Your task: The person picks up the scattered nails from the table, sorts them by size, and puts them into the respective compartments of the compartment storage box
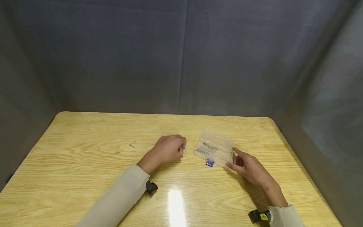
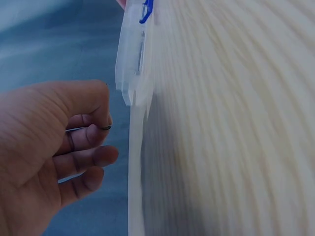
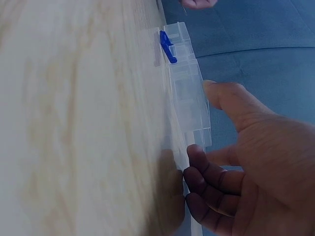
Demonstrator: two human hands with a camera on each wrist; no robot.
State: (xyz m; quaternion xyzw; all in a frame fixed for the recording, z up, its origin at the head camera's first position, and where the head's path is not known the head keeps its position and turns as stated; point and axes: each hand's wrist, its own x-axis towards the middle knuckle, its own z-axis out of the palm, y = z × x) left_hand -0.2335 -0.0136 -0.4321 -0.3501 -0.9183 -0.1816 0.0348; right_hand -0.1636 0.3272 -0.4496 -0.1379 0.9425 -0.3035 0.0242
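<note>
A small clear plastic box stands on the table with its lid raised at the back and a blue latch in front. Several thin metal nails lie in its compartments. My left hand pinches a thin nail between thumb and index finger, just left of the box and apart from it. In the left wrist view only a dark tip of the nail shows. My right hand holds the box's right end, thumb at the near corner and fingers at the far side.
A few loose nails lie on the wooden table to the left of my left hand. Grey cloth hangs behind the table and along both sides. Glare marks the table's front middle.
</note>
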